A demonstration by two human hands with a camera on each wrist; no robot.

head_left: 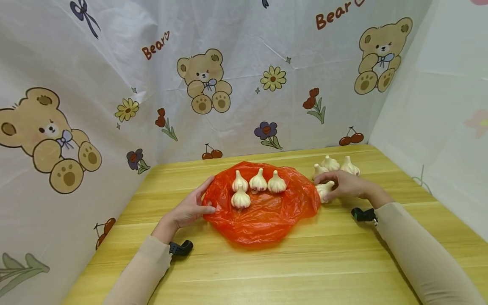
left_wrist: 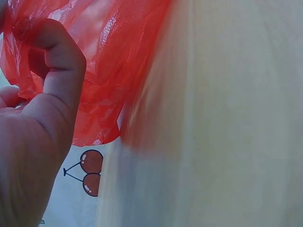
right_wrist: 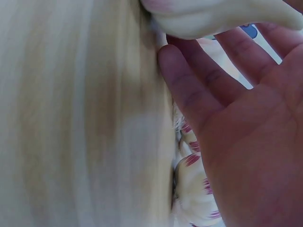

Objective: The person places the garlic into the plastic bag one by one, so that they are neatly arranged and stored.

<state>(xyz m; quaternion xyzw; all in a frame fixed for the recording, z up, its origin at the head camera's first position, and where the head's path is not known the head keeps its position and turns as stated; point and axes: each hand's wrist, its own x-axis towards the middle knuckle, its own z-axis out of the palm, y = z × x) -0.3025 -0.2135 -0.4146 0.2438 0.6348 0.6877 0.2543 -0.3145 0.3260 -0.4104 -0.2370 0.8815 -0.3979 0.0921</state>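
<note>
A red plastic bag (head_left: 263, 224) lies spread on the table, with several garlic bulbs (head_left: 258, 181) standing upright on it. At the bag's left edge my left hand (head_left: 190, 207) grips the film; in the left wrist view the thumb bends over the red plastic (left_wrist: 106, 94). My right hand (head_left: 345, 185) holds one garlic bulb (head_left: 324, 191) at the bag's right edge, fingers around it. That same bulb (right_wrist: 203, 19) fills the top of the right wrist view, close to the tabletop. Three more bulbs (head_left: 330, 163) sit just behind the right hand, partly hidden by it.
The wooden table (head_left: 244, 275) reaches back to a white sheet (head_left: 236, 127) printed with bears and flowers, which also hangs at the left. A pale wall covering (head_left: 450, 127) stands at the right. A thin cord (head_left: 421, 182) lies by the right edge.
</note>
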